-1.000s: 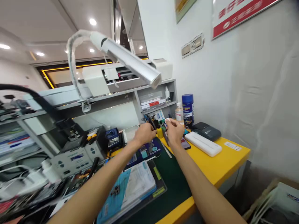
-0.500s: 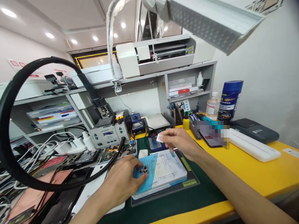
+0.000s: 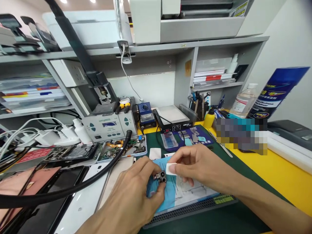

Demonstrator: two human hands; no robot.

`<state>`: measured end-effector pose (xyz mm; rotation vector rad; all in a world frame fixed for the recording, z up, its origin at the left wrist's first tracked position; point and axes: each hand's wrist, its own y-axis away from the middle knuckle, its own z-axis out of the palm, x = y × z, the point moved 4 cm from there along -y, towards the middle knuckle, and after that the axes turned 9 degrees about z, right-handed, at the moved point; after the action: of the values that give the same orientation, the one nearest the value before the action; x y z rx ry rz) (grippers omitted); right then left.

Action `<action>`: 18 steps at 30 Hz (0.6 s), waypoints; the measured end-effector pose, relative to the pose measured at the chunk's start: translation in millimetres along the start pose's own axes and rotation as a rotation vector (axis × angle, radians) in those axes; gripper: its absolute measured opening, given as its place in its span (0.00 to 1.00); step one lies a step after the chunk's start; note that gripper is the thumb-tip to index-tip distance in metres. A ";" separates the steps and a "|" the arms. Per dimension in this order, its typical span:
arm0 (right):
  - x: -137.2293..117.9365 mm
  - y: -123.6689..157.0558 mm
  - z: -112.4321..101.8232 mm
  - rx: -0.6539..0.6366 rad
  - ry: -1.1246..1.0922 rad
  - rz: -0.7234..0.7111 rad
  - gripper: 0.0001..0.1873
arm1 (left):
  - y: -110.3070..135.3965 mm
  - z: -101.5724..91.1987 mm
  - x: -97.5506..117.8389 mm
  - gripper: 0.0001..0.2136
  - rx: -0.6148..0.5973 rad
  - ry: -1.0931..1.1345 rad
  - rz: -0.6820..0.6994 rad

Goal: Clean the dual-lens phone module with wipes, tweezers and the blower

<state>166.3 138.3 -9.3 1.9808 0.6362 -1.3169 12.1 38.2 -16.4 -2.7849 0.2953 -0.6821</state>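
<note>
Between the thumb and forefinger of my left hand point(image 3: 138, 187) is a small phone camera module point(image 3: 161, 176), its dark lenses facing up. My right hand point(image 3: 195, 164) pinches a small white cotton pad point(image 3: 171, 168), held just right of the module. Whether pad and module touch, I cannot tell. Both hands are over a blue and white printed booklet point(image 3: 168, 201), which rests on a dark textured mat point(image 3: 195, 211). Another white pad point(image 3: 155, 153) lies just beyond the booklet.
A tray of small circuit parts point(image 3: 142, 144) sits behind my left hand, and a black hose point(image 3: 109, 177) curves past it. Several phones and phone panels point(image 3: 80, 201) cover the left side. A hot-air station point(image 3: 109, 126) and a yellow bottle point(image 3: 209, 118) stand at the back.
My right hand has brought the white pad down and left, close to the camera module. The module now sits between my left fingertips. The view has tilted down and come closer.
</note>
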 end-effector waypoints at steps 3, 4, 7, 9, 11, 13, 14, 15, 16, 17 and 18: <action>3.3 -1.8 4.1 0.056 0.036 -0.003 0.09 | 2.4 2.4 -1.7 0.06 0.029 -0.017 0.060; 3.9 -1.9 5.3 0.065 0.035 -0.004 0.08 | 3.0 2.9 -1.9 0.07 0.036 -0.024 0.070; 4.3 -0.6 9.4 0.073 0.020 -0.014 0.06 | 3.5 3.6 -1.9 0.07 0.050 -0.026 0.076; 3.9 0.6 12.7 0.076 0.031 -0.029 0.05 | 2.9 3.8 -1.4 0.07 0.060 -0.023 0.082; 3.3 1.6 15.3 0.103 0.074 -0.045 0.05 | 2.2 4.0 -0.9 0.06 0.069 -0.019 0.089; 2.1 2.1 16.6 0.153 0.134 -0.063 0.05 | 1.9 4.4 -0.8 0.07 0.074 -0.020 0.090; 1.6 2.3 16.9 0.177 0.158 -0.067 0.06 | 1.9 4.6 -1.0 0.08 0.071 -0.023 0.086; 1.0 2.3 17.4 0.191 0.173 -0.073 0.05 | 2.0 4.8 -1.2 0.08 0.066 -0.026 0.081; 0.5 2.4 18.0 0.197 0.181 -0.078 0.05 | 2.3 4.7 -1.4 0.08 0.063 -0.029 0.080; 0.3 2.4 18.6 0.199 0.184 -0.080 0.05 | 2.5 4.6 -1.6 0.08 0.060 -0.030 0.079; 0.2 2.6 19.4 0.199 0.193 -0.088 0.05 | 2.9 4.3 -1.6 0.08 0.061 -0.031 0.082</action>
<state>156.5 122.0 -14.0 2.2851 0.7131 -1.2935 12.3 36.7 -21.7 -2.7068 0.3743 -0.6177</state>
